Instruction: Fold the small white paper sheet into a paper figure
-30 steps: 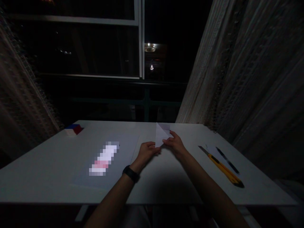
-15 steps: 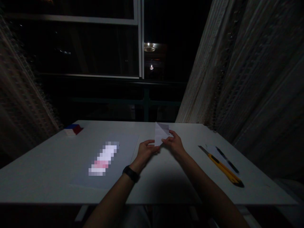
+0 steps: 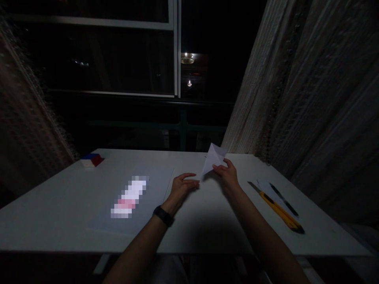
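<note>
A small folded piece of white paper [image 3: 212,159] is pinched in my right hand [image 3: 227,173], thumb in front and fingers behind. It is tilted and raised above the far middle of the table. My left hand [image 3: 182,186], with a dark band [image 3: 163,216] on its wrist, is just left of the paper and apart from it. Its thumb and fingers are parted with nothing between them. Right of my right forearm, a yellow utility knife [image 3: 280,211] lies with its blade out, beside a dark pen [image 3: 284,199] on a narrow strip of paper [image 3: 268,190].
On the white table [image 3: 53,209], a large pale sheet [image 3: 102,221] lies at left under a bright, pixelated object [image 3: 130,197]. A small red, blue and white block [image 3: 91,159] sits at the far left corner. Curtains [image 3: 248,90] hang beside the dark window behind the table.
My left hand has let go of the folded paper. My right hand has carried it right and slightly up, tilting it; my left hand stays nearly in place.
</note>
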The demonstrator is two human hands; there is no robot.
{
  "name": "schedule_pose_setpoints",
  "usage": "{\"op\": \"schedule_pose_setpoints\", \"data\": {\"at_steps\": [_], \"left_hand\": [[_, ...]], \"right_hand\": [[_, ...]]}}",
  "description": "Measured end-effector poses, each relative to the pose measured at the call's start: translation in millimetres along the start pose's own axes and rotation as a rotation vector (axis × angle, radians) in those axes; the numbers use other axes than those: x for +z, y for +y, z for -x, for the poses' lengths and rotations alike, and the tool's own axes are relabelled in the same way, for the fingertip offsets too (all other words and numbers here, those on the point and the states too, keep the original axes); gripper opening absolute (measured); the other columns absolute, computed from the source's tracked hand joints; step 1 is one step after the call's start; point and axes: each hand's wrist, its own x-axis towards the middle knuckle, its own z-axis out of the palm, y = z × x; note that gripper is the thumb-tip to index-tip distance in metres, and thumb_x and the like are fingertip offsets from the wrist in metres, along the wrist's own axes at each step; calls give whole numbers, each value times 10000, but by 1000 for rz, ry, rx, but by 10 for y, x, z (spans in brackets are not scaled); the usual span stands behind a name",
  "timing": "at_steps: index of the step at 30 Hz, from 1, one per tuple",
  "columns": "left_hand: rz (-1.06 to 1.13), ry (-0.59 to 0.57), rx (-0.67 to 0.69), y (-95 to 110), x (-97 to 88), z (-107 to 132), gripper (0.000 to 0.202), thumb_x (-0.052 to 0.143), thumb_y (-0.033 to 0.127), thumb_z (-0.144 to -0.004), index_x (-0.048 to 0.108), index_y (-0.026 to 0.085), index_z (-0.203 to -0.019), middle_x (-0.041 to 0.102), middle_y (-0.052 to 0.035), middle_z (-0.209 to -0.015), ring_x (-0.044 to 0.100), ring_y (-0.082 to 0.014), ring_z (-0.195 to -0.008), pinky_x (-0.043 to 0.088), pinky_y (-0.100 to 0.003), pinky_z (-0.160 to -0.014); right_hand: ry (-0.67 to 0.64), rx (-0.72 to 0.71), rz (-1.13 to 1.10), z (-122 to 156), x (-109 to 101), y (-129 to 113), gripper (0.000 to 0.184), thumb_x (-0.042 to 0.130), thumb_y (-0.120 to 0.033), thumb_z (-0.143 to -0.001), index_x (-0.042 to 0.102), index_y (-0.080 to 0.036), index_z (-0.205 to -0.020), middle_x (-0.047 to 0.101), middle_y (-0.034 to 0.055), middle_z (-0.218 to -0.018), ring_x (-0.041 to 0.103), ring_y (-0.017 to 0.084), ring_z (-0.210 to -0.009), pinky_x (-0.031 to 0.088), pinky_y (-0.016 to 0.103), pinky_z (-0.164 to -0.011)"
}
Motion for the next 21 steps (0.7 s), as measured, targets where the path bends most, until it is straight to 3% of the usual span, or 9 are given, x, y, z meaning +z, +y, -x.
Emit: {"op": "schedule_pose_setpoints", "data": {"at_steps": [2,5,10,14,18,21], "left_hand": [[25,32,1,7,-11,-7,433,775,140,-519,624,97,-922,693,-122,-762,650,-185,-668,511,-303,-679],[111,70,13,28,-10,-15,365,739,231,-613,615,100,-930,684,-135,-844,652,-176,-715,521,-290,-697],[141,-77,-36,53,8,-10,462,608,476,-718,572,155,-1048,651,-123,-978,650,-176,-658,542,-306,-559],[122,-105,-35,32,6,-15,467,599,501,-713,587,138,-1005,667,-98,-854,642,-170,-641,538,-290,-539],[154,-109,-12,17,1,-28,458,615,499,-697,607,134,-974,666,-76,-806,633,-151,-636,535,-284,-582],[166,-106,18,16,-4,-31,436,638,487,-678,635,118,-909,662,-70,-752,625,-138,-635,522,-270,-626]], "right_hand": [[26,2,-15,-16,-21,-8,628,791,-336,-447,434,-206,-948,574,-77,-520,586,142,-516,481,285,-585],[-46,75,-20,23,21,15,585,799,-320,-431,403,-214,-848,584,-69,-523,576,134,-480,473,267,-532],[-302,114,-21,186,176,122,518,779,-324,-487,337,-226,-739,583,-77,-497,577,128,-460,463,245,-498],[-431,123,-14,274,231,167,465,739,-363,-558,373,-229,-812,607,-61,-524,620,168,-491,489,290,-524],[-481,107,18,298,249,168,540,704,-386,-605,456,-219,-1054,630,-34,-606,646,176,-563,512,314,-577],[-511,97,56,285,256,192,452,653,-425,-662,538,-179,-1024,630,-7,-632,635,155,-581,509,296,-587]]}}
